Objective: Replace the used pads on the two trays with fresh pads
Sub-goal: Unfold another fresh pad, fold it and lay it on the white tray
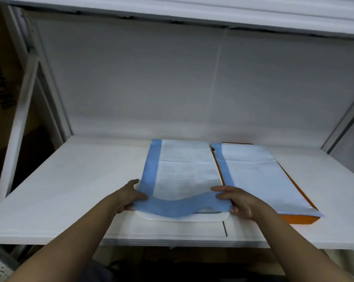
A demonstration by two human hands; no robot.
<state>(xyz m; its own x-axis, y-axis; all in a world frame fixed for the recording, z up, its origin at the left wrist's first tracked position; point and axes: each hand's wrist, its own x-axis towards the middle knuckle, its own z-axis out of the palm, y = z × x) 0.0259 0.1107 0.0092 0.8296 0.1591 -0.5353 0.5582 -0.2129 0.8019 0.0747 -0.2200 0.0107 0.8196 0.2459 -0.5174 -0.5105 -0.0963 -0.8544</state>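
Note:
Two trays lie side by side on a white shelf. The white tray [184, 217] on the left carries a white pad with blue borders [184, 169]. Its near blue edge is lifted and sags in the middle. My left hand [129, 197] pinches that edge at its left corner, thumb on top. My right hand [236, 200] pinches it at the right corner. The orange tray [294, 218] on the right holds another blue-bordered pad [259, 176], which lies flat and is untouched.
The white shelf [70, 190] runs left and right of the trays, with a white back wall behind. Another shelf hangs overhead. Slanted rack posts [23, 119] stand at the left, next to a cardboard box [1, 68].

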